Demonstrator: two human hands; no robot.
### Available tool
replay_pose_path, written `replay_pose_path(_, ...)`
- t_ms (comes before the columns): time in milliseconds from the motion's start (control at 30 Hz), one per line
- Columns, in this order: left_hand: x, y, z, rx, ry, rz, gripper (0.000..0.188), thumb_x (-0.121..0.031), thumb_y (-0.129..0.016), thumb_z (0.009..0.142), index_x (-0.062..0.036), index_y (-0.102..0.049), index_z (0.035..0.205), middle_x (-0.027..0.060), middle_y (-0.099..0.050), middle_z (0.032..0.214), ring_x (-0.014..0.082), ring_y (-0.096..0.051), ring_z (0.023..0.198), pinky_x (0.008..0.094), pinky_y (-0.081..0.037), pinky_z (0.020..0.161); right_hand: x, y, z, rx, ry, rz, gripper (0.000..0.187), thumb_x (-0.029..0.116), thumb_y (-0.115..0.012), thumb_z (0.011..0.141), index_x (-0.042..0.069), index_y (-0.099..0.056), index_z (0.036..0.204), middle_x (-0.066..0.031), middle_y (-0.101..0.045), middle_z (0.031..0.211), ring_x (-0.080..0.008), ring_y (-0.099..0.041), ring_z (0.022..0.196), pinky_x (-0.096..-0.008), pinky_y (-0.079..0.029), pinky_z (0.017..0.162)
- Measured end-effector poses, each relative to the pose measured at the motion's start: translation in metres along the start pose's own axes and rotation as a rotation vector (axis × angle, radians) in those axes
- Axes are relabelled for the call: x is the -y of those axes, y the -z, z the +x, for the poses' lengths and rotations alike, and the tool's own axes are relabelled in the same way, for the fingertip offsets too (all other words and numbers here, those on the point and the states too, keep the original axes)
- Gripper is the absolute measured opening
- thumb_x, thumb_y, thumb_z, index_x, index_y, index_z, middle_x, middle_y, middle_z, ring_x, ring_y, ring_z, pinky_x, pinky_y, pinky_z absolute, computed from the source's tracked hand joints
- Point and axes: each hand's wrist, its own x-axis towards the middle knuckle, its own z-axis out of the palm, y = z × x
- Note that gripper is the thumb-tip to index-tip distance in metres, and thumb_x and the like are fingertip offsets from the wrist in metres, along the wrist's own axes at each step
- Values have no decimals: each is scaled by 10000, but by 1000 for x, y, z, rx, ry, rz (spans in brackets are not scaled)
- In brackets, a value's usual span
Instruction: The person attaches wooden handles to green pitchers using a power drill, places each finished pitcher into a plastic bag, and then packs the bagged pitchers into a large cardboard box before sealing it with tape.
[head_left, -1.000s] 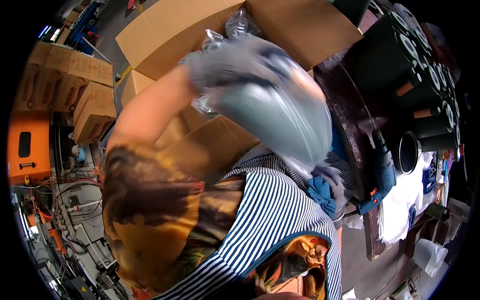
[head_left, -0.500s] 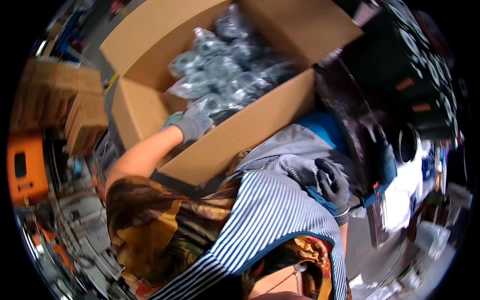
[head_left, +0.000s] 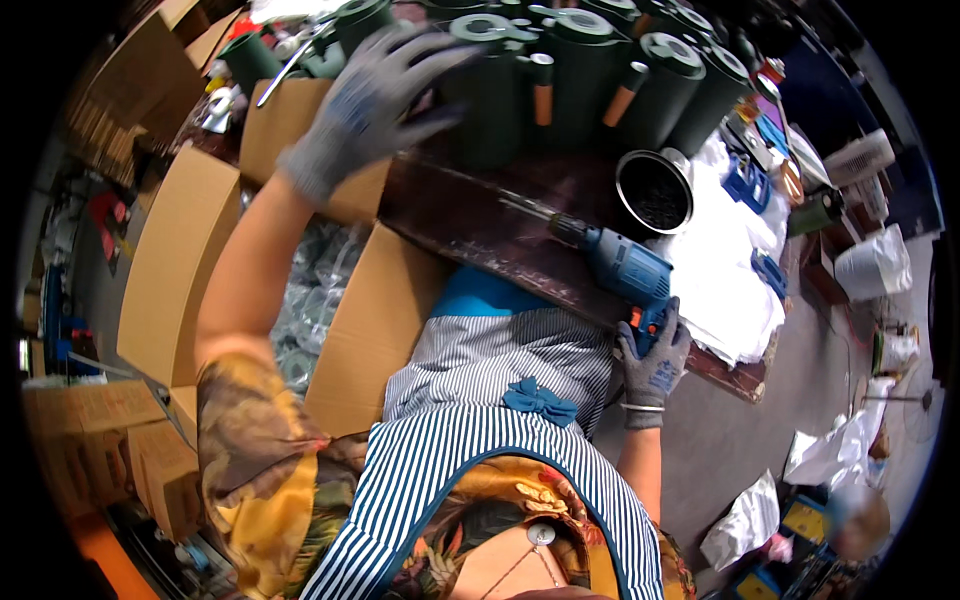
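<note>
My left hand [head_left: 385, 105], in a grey knit glove, is raised with its fingers spread and holds nothing. It is nearest to the dark green cylinders [head_left: 580, 75] with round tops, several of which stand close together along the far side of the dark table. My right hand [head_left: 655, 370], gloved the same way, is closed around the handle of a blue power drill [head_left: 628, 265]. The drill lies over the table's front edge, its long bit pointing left. Beyond it stands a round metal tin [head_left: 621, 200] of small black pieces.
An open cardboard box [head_left: 370, 330] with plastic-wrapped parts [head_left: 295, 335] stands left of my apron. White sheeting [head_left: 715, 300] covers the table's right end, with blue clamp-like tools [head_left: 748, 183] on it. Closed cartons [head_left: 165, 475] sit at lower left.
My view has swung right toward the table. My left hand has left the box and is up by the green cylinders, fingers spread. My right hand has moved from my apron onto the drill handle.
</note>
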Motion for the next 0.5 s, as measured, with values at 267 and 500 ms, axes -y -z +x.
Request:
replay_pose_path(267, 19, -78, 44, 91, -36, 144, 568, -224, -795, 775, -225, -629, 1318, 60, -646, 1193, 282, -626, 1118, 412, -513, 957, -20, 16, -26, 11, -168, 209, 1041, 447, -844, 702, 78, -347, 1539, -187, -561, 1154, -387, -554, 1084, -470, -472, 938)
replay_pose_path(500, -68, 26, -80, 83, 1217, -1031, 387, -90, -740, 878, -30, -651, 1250, 90, -688, 1143, 188, -650, 1043, 328, -542, 935, -63, 40, -63, 55, -456, 643, 845, 195, -915, 679, -18, -467, 1362, -144, -520, 1312, -257, -549, 1129, -392, -473, 970)
